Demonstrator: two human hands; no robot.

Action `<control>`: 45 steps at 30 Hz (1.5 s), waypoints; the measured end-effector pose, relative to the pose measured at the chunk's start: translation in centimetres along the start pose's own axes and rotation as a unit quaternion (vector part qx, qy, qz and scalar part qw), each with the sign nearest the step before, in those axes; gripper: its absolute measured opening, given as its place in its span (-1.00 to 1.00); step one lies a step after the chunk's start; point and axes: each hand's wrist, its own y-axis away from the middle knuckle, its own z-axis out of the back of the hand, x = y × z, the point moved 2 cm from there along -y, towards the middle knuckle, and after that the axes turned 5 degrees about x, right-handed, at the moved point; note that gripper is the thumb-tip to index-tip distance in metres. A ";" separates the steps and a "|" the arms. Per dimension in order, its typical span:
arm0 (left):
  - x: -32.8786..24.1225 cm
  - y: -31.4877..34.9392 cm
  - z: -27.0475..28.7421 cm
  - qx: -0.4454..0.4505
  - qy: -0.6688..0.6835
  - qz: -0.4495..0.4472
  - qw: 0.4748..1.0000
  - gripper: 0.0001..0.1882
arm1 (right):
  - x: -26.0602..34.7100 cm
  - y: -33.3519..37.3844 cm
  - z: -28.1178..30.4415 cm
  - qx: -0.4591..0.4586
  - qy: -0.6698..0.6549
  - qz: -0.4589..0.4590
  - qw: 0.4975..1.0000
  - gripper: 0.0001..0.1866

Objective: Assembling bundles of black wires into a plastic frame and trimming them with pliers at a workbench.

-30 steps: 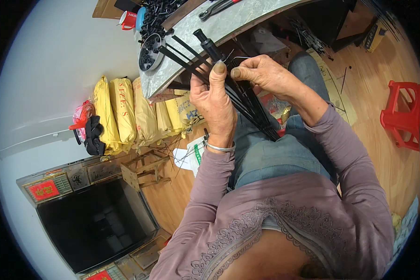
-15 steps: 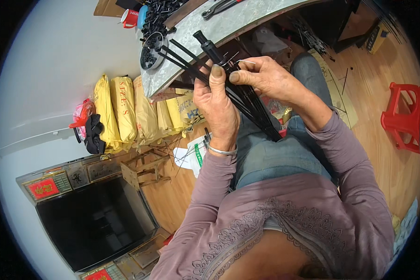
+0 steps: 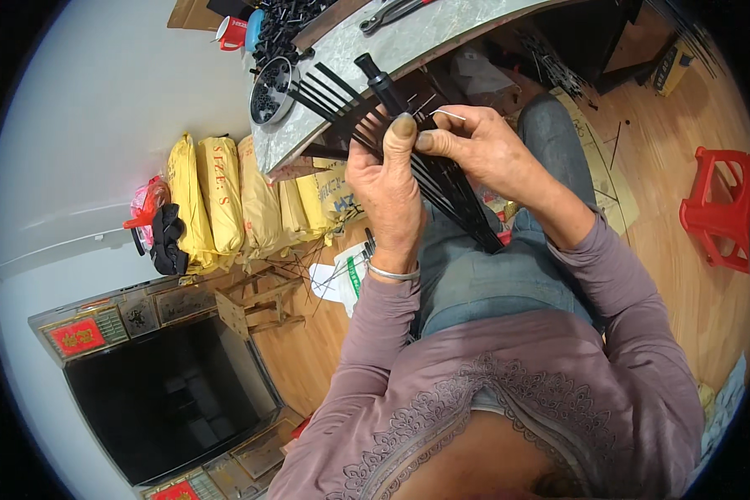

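Observation:
In front of me is a black umbrella frame (image 3: 465,208), tilted, with its narrow lower end at my lap. Its thin ribs fan out at the upper left, beside a thick black tube end (image 3: 381,83). My left hand (image 3: 389,187) is closed around the ribs and shaft, thumb pressed on top. Close beside that thumb, my right hand (image 3: 496,154) pinches a thin silvery wire (image 3: 450,113) at the middle of the frame. Fingers hide the spot where wire and frame meet.
A grey tabletop (image 3: 333,100) curves past the frame, bearing a round bowl (image 3: 287,107) of small black parts, a heap of black pieces (image 3: 296,25) and pliers (image 3: 392,15). Yellow sacks (image 3: 223,200) stand left, a wooden stool (image 3: 237,312) below them, a red plastic stool (image 3: 717,208) right.
The ribs at the upper left have spread wider apart. The tube end has shifted slightly right, and the right hand has moved a little, with the wire's angle changed.

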 end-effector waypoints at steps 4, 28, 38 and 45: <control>0.1 0.2 -0.3 -0.013 0.037 0.003 0.999 -0.78 | -0.7 0.0 -0.8 -0.020 0.015 0.043 0.999 -0.65; -0.1 0.7 -1.5 -0.018 0.055 0.007 0.998 -0.75 | -1.0 0.8 -0.4 -0.051 0.017 0.080 0.995 -0.72; 0.4 0.9 -1.1 -0.029 -0.002 -0.034 0.999 -0.74 | -0.5 0.6 0.1 0.037 -0.057 -0.002 0.998 -0.72; 0.8 0.6 -1.1 -0.045 0.041 0.001 0.998 -0.72 | -1.1 0.6 0.1 0.000 -0.002 0.038 0.999 -0.76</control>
